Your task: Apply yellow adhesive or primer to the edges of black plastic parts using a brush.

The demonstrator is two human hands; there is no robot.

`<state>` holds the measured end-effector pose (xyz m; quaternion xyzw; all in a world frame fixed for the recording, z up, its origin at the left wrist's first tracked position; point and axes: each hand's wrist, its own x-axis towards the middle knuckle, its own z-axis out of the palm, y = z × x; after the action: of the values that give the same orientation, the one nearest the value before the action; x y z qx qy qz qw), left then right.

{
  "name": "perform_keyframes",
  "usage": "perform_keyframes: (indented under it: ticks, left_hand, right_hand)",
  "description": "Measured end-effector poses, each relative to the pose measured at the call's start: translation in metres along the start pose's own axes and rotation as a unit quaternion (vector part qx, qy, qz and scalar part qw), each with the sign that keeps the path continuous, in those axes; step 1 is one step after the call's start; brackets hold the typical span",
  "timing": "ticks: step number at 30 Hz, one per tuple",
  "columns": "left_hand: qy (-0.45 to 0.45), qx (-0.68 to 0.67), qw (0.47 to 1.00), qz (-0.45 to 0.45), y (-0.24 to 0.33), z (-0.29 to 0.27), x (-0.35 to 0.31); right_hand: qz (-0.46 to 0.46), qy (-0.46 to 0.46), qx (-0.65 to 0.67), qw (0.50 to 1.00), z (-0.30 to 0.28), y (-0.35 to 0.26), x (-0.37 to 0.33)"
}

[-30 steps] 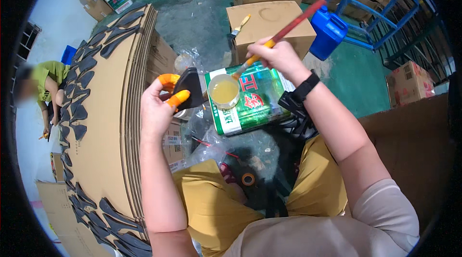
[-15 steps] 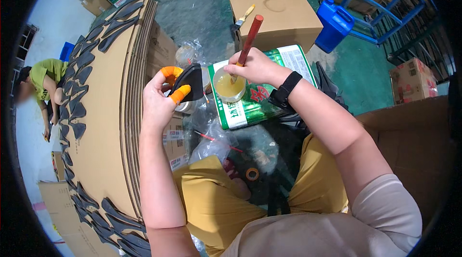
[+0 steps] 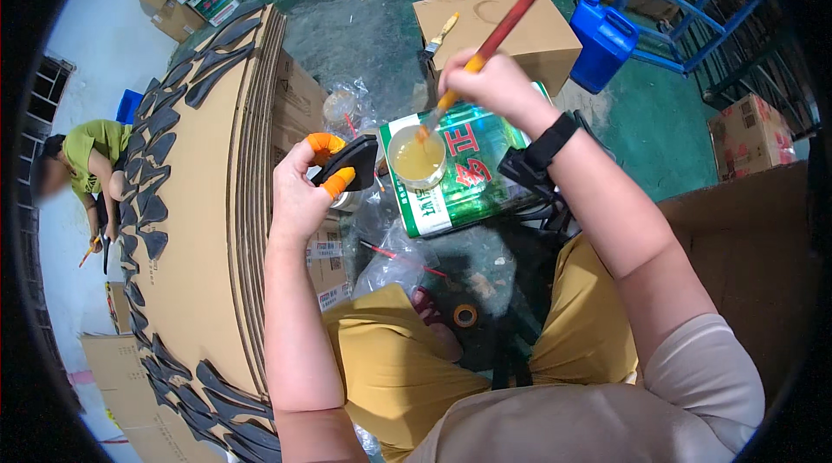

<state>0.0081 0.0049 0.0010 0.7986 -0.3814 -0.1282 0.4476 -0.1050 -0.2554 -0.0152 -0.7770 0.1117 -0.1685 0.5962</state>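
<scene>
My left hand [image 3: 295, 190], with orange covers on finger and thumb, grips a flat black rubber-like piece [image 3: 354, 163] by its edge. In my right hand [image 3: 500, 89] is a paintbrush [image 3: 516, 17] with a red and yellow handle, pinched in the fingers. Its bristles point down at the mouth of a clear cup [image 3: 406, 170] of yellowish liquid; wet strands seem to hang from them. The cup stands on a green and white can [image 3: 472, 179] lying in front of me. The black piece is held just left of the cup, apart from it.
Stacked cardboard sheets [image 3: 204, 229] at left carry several black curved pieces [image 3: 156, 212]. Beyond them a person in green [image 3: 91, 155] works with a brush. Cardboard boxes [image 3: 503, 25], a blue jerrycan [image 3: 604, 43] and a blue metal frame [image 3: 667, 4] stand ahead. A tape roll [image 3: 465, 316] lies on the floor.
The paintbrush has risen out of the liquid, and my right hand has moved up and right, tilting the handle. My left hand still holds the black piece, shifted slightly right.
</scene>
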Motion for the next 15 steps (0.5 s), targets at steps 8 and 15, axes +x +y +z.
perform_keyframes:
  ticks: [8,15]
  left_hand:
    - [-0.002,0.024,1.000,-0.003,0.006,0.011,0.005]
    - [0.014,0.038,0.999,0.011,0.010,0.015,0.006]
  right_hand:
    - [-0.021,-0.020,0.197,0.980,-0.019,-0.048,-0.012]
    - [-0.039,-0.002,0.043,0.998,-0.012,-0.048,-0.013]
